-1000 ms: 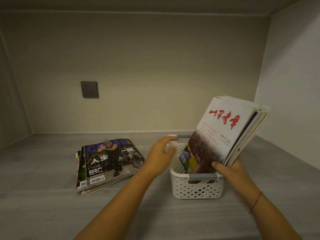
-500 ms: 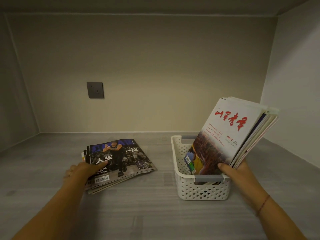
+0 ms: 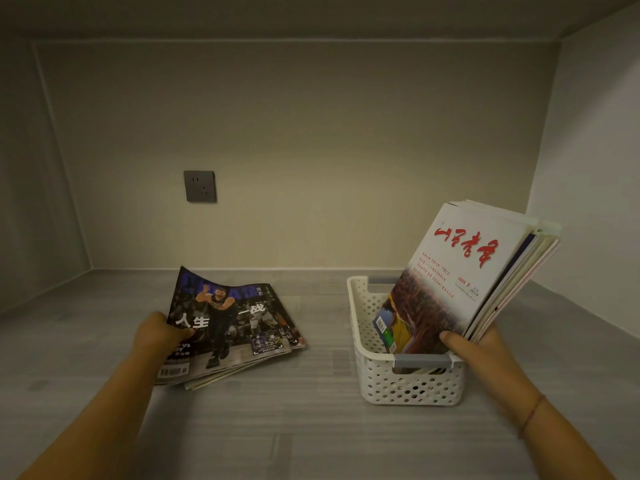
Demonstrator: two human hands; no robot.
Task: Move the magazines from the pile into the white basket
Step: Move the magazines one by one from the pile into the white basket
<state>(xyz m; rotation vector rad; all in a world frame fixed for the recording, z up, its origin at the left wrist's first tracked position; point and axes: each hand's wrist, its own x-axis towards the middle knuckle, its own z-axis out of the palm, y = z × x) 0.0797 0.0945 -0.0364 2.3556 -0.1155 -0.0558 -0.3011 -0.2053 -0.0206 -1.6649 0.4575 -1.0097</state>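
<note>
A pile of magazines (image 3: 239,367) lies on the grey shelf, left of centre. Its top one, a dark basketball magazine (image 3: 228,317), is lifted at its left edge, where my left hand (image 3: 156,336) grips it. To the right stands the white perforated basket (image 3: 408,386) with grey handles. Several magazines stand tilted in it, fronted by a white magazine with red lettering (image 3: 457,271). My right hand (image 3: 474,348) holds that bundle at its lower right edge, leaning it to the right.
A grey wall socket (image 3: 200,186) sits on the back wall. The shelf is boxed in by a left wall, a right wall (image 3: 595,202) close to the basket, and a ceiling above. Bare grey surface (image 3: 311,438) lies in front of pile and basket.
My left hand left the basket's rim, moved to the pile and took hold of the top magazine, whose left side now lifts off. My right hand kept holding the bundle in the basket.
</note>
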